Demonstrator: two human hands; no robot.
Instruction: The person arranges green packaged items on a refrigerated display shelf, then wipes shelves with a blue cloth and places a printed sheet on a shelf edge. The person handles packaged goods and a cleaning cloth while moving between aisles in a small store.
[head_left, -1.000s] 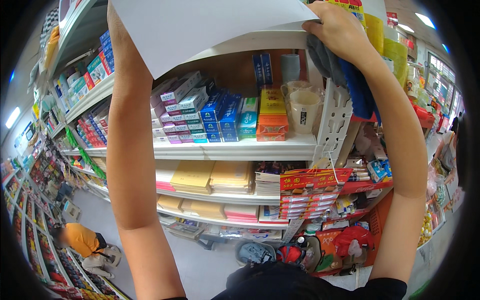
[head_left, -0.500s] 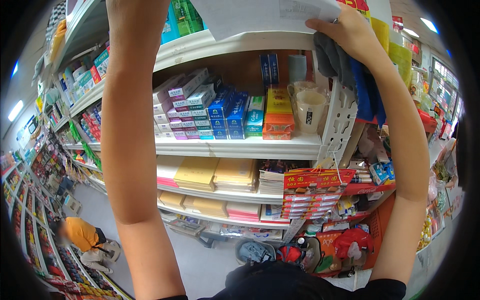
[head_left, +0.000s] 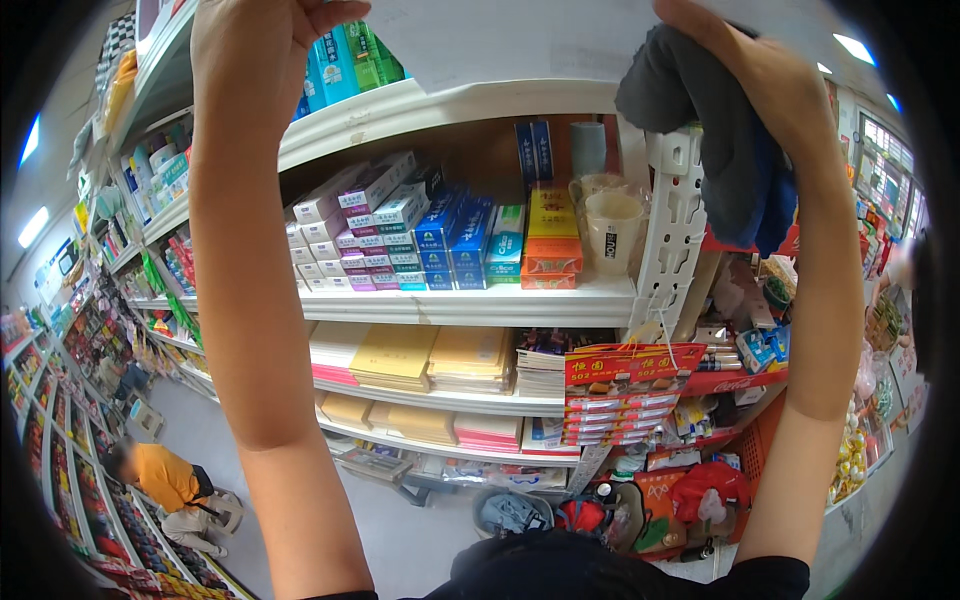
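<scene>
Both my arms are raised in front of a shelf. A large white flat sheet-like thing, cut off by the top edge, hangs between my hands. My right hand is closed round a grey and blue cloth that droops beside the shelf's white upright, its thumb against the white sheet. My left hand is partly in view at the top left, thumb pointing at the sheet. Most of its fingers are hidden, and a grip does not show. Green and blue packages stand on the top shelf beside it.
Below are stacked small boxes, a cup in clear plastic and piles of envelopes. Red carded packs hang at the shelf's right corner. A person in orange crouches in the aisle at lower left.
My left hand has come partly into view at the top. The right hand and cloth have shifted right, and the cloth hangs more bunched. The white sheet spans more of the top edge.
</scene>
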